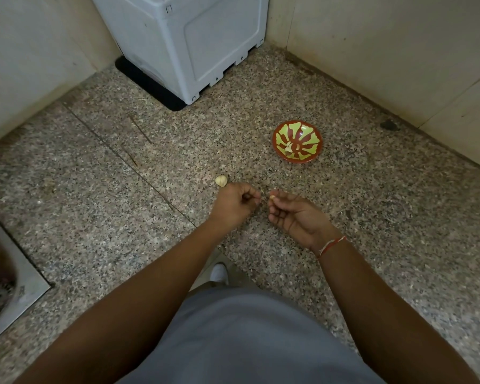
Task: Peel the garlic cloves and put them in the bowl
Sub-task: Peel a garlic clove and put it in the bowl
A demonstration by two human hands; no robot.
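Observation:
A red bowl [297, 126] with a yellow-green pattern stands on the speckled stone counter; a few peeled garlic cloves [289, 148] lie inside it. A garlic bulb [221, 180] lies on the counter just beyond my left hand. My right hand [297, 217], palm up, pinches a small garlic clove [272, 197] at its fingertips. My left hand [234, 205] has its fingers curled and pinches a thin strip of garlic skin [261, 192] close to the clove. The two hands are a few centimetres apart.
A white plastic appliance [186, 42] stands on a black mat [150, 87] at the back of the counter. Tiled walls close the corner on the left and right. A steel sink [9, 275] lies at the left edge. The counter's front edge is near my body.

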